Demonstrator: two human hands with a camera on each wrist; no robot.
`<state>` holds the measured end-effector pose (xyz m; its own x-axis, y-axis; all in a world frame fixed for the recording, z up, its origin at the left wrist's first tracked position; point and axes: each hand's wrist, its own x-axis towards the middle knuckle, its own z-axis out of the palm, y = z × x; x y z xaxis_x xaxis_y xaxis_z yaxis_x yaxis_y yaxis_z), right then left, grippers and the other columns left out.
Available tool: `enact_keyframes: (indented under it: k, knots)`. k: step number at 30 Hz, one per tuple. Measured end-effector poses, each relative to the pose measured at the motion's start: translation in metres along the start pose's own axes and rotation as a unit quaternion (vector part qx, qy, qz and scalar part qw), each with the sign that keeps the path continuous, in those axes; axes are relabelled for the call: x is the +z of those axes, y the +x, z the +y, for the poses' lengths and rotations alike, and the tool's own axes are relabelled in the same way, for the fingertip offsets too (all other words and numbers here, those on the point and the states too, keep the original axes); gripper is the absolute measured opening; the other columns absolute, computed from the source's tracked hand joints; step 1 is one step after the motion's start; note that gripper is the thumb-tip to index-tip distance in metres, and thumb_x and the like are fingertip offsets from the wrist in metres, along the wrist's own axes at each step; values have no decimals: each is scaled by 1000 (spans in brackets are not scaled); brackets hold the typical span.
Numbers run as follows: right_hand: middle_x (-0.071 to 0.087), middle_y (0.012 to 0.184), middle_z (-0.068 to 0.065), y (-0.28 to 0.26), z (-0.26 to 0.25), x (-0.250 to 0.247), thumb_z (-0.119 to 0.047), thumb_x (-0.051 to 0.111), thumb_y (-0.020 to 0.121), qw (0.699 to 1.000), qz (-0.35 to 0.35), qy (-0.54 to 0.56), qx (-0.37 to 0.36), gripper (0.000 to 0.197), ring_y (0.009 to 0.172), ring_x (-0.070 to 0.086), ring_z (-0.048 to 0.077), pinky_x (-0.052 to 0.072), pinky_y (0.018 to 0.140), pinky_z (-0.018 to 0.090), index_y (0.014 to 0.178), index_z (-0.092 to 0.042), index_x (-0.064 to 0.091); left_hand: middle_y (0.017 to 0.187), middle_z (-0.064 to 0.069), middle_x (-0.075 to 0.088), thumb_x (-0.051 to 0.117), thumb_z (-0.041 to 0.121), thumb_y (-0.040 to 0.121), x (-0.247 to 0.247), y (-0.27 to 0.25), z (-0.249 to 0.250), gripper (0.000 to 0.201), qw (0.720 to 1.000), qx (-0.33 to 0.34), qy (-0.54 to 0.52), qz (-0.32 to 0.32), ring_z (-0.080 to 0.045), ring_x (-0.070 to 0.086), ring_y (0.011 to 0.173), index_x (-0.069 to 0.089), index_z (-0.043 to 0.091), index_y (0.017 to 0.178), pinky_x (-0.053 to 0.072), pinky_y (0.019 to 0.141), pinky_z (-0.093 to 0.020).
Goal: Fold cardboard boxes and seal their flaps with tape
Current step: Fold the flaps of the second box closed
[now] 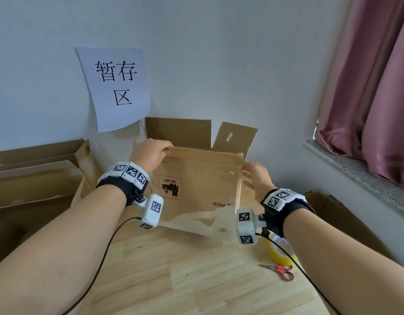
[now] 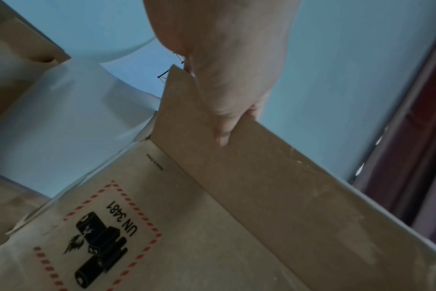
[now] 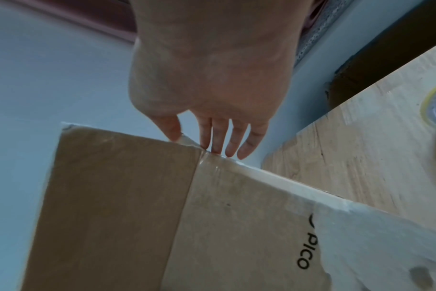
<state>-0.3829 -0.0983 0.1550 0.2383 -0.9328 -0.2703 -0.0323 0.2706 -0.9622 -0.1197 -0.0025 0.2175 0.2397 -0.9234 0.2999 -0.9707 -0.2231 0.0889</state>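
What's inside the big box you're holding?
The inside is hidden. The cardboard box shows only its front wall, with raised flaps behind. The left hand grips its top edge; the right hand touches its corner.

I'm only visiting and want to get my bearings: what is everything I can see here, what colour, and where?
box: one, brown, middle of table, top flaps open
flat cardboard: a stack, brown, left by the wall
tape roll: one, yellowish, on table at right
scissors: one pair, red handles, in front of the tape roll
paper sign: one, white, on the wall
curtain: pink, upper right
table: one, light wood
left hand: gripping the near flap's left end
right hand: fingers straight against the box's right corner
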Motion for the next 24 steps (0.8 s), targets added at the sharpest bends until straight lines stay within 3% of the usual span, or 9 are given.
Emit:
enact_keyframes:
  k: [3, 5, 9, 12, 15, 16, 18, 20, 24]
  knots:
    - [64, 105, 1, 4, 4, -1, -49, 43, 94, 999, 10, 27, 20, 44, 98, 59, 16, 44, 78, 29, 112, -13, 61, 96, 8, 71, 45, 21, 99, 1, -8, 1, 26, 1000, 1, -14, 2, -18, 58, 101, 67, 28, 111, 18, 110, -44]
    - [65, 98, 2, 7, 5, -1, -55, 49, 89, 999, 34, -6, 25, 48, 89, 61, 15, 47, 73, 27, 106, -12, 62, 102, 8, 71, 45, 21, 99, 3, -13, 0, 26, 1000, -1, -26, -1, -18, 58, 105, 66, 28, 112, 16, 109, -41]
    - [60, 75, 1, 13, 0, -3, -51, 56, 87, 992, 43, -115, 18, 37, 71, 56, 15, 51, 74, 30, 89, -15, 62, 104, 8, 71, 48, 22, 98, 1, -19, -7, 25, 999, 24, -35, -6, -17, 60, 102, 68, 29, 110, 23, 106, -41]
    - [55, 60, 3, 11, -7, -1, -47, 55, 89, 989, 32, -136, 36, 40, 54, 50, 16, 47, 57, 27, 70, -11, 54, 103, 12, 71, 48, 19, 98, 1, -27, -16, 26, 998, 31, -50, -15, -14, 60, 101, 69, 31, 107, 22, 109, -44]
    - [54, 57, 7, 5, -6, 6, -33, 48, 94, 986, 9, -149, 76, 34, 49, 50, 16, 43, 44, 21, 74, -6, 51, 108, 8, 70, 51, 17, 97, 2, -39, -25, 25, 997, 12, -70, -7, -17, 60, 104, 70, 27, 109, 25, 109, -45]
    - [53, 55, 7, 4, -4, 10, -28, 46, 95, 986, 4, -143, 82, 31, 50, 54, 18, 47, 45, 22, 76, -5, 50, 109, 5, 70, 51, 17, 97, 2, -43, -27, 25, 997, 3, -72, -8, -19, 59, 107, 70, 25, 111, 26, 109, -45]
    - [52, 43, 6, 4, -1, 17, -24, 45, 97, 990, 0, -110, 84, 27, 53, 58, 22, 58, 63, 33, 80, -4, 49, 111, 3, 69, 51, 17, 97, 2, -46, -32, 26, 998, -8, -63, -12, -20, 56, 109, 69, 25, 113, 27, 109, -46]
    - [48, 31, 3, 3, -1, 22, -24, 45, 98, 994, 13, -82, 77, 25, 52, 58, 24, 58, 77, 41, 84, -3, 47, 111, 4, 69, 51, 16, 96, 1, -48, -37, 26, 999, -6, -52, -4, -20, 57, 109, 69, 26, 113, 28, 109, -46]
    - [52, 32, 3, 0, -8, 23, -27, 42, 100, 994, 79, -42, 59, 31, 48, 60, 21, 58, 75, 34, 79, -5, 46, 107, 2, 70, 51, 14, 96, -6, -47, -37, 27, 999, 5, -43, 32, -21, 57, 105, 69, 26, 112, 29, 108, -43]
